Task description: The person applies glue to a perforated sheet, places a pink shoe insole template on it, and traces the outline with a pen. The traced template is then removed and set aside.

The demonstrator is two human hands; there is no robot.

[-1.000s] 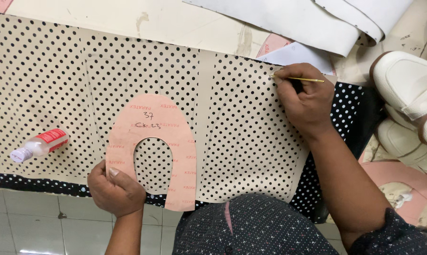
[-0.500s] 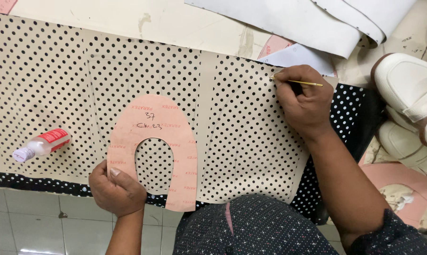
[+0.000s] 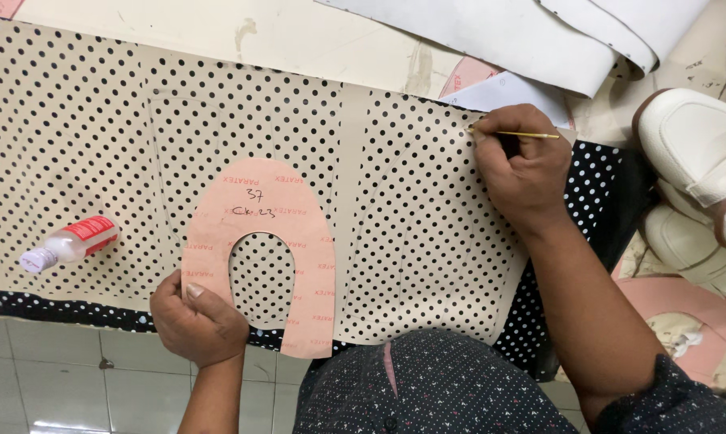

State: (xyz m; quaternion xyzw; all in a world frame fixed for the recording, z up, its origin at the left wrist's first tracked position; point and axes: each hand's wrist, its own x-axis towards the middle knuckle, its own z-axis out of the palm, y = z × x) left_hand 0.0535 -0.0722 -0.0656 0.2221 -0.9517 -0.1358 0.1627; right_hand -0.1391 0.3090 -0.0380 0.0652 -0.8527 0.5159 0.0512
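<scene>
Listing, left to right:

1. Small clear plastic bottle with a red label and pale cap [image 3: 69, 243], lying on its side on the cream polka-dot sheet material [image 3: 98, 145], well apart from both hands. Risk: it can roll or leak onto the sheet if the sheet is tugged.

2. Left hand [image 3: 198, 320], curled, fingertips pressing down the lower left leg of the pink horseshoe-shaped card pattern [image 3: 258, 241]. The pattern lies flat on the dotted sheet near the front edge of the tabletop [image 3: 178, 24], its right leg overhanging that edge. Risk: pressed at one corner only, the pattern may pivot or slide, spoiling its placement.

3. Right hand [image 3: 519, 169], clenched around a thin yellow stick-like marking tool [image 3: 523, 134], tip touching the sheet's upper right edge. Risk: a slip could leave a stray mark; whether the tip marks is too small to tell.

4. White leather shoes [image 3: 696, 149] at far right, beside the dark dotted fabric [image 3: 600, 185]. Risk: an elbow could knock them.
</scene>
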